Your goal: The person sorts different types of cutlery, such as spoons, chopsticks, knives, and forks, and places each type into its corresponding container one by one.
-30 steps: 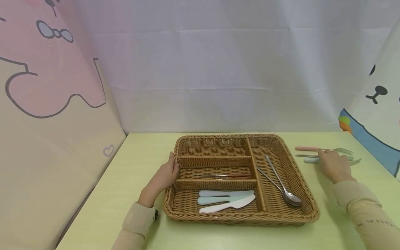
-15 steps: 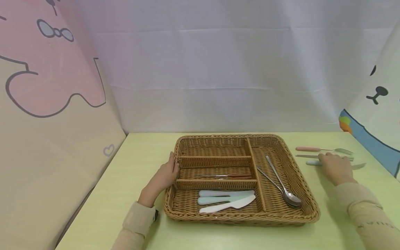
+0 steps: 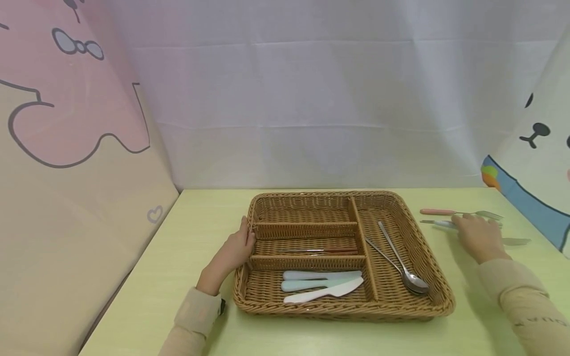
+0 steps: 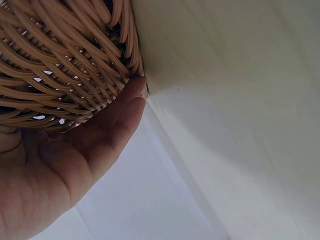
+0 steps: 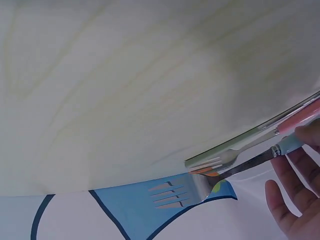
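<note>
In the head view my right hand [image 3: 481, 238] is at the right of the table, pinching a fork [image 3: 516, 242] by its pale blue handle. The right wrist view shows the fork's tines [image 5: 176, 194] pointing away from the hand, thumb and fingertips on the handle. A pink-handled fork [image 3: 438, 212] and a pair of metal chopsticks [image 3: 428, 221] lie close beyond that hand. My left hand [image 3: 233, 248] holds the left side of a wicker basket [image 3: 307, 227], its fingers [image 4: 117, 127] along the woven outer wall in the left wrist view.
Inside the basket, the front compartment has three table knives [image 3: 322, 285]. Brown-handled chopsticks [image 3: 340, 250] lie in the middle one, and two spoons [image 3: 415, 284] in the long right one. Printed cloth [image 3: 541, 178] hangs at the sides and a white curtain [image 3: 289, 113] at the back.
The pale-blue-handled fork has shifted slightly to the right and turned in my right hand, its handle end now nearer the chopsticks and its head lower. The left hand and basket have stayed put.
</note>
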{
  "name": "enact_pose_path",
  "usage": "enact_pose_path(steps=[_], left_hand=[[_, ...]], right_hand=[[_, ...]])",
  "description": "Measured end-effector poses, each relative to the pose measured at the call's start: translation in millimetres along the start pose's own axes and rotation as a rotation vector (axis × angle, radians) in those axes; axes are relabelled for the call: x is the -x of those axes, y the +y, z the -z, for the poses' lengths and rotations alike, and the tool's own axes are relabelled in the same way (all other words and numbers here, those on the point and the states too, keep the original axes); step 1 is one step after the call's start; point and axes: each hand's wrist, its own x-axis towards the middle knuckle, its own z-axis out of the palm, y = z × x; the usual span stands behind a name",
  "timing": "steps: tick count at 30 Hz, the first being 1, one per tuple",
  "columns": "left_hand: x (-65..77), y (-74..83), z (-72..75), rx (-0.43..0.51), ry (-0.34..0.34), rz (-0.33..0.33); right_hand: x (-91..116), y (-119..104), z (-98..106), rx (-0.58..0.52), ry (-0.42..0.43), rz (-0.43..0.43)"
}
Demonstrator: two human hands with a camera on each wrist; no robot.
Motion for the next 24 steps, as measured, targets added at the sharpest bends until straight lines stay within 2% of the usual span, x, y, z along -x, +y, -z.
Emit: enact_pose_path(steps=[5,12,24], left_hand=[[0.2,-0.4,-0.1,-0.003,0.003,-0.005],[0.2,-1.6,-0.4,-0.002,0.000,-0.007],[-0.3,-1.6,-0.5,-0.005,0.000,-0.024]], right_hand=[[-3,-11,9,0.000,0.069,0.007],[-12,-30,27,-0.017,0.093,0.031],[-23,-68,49,0.019,0.203,0.117]])
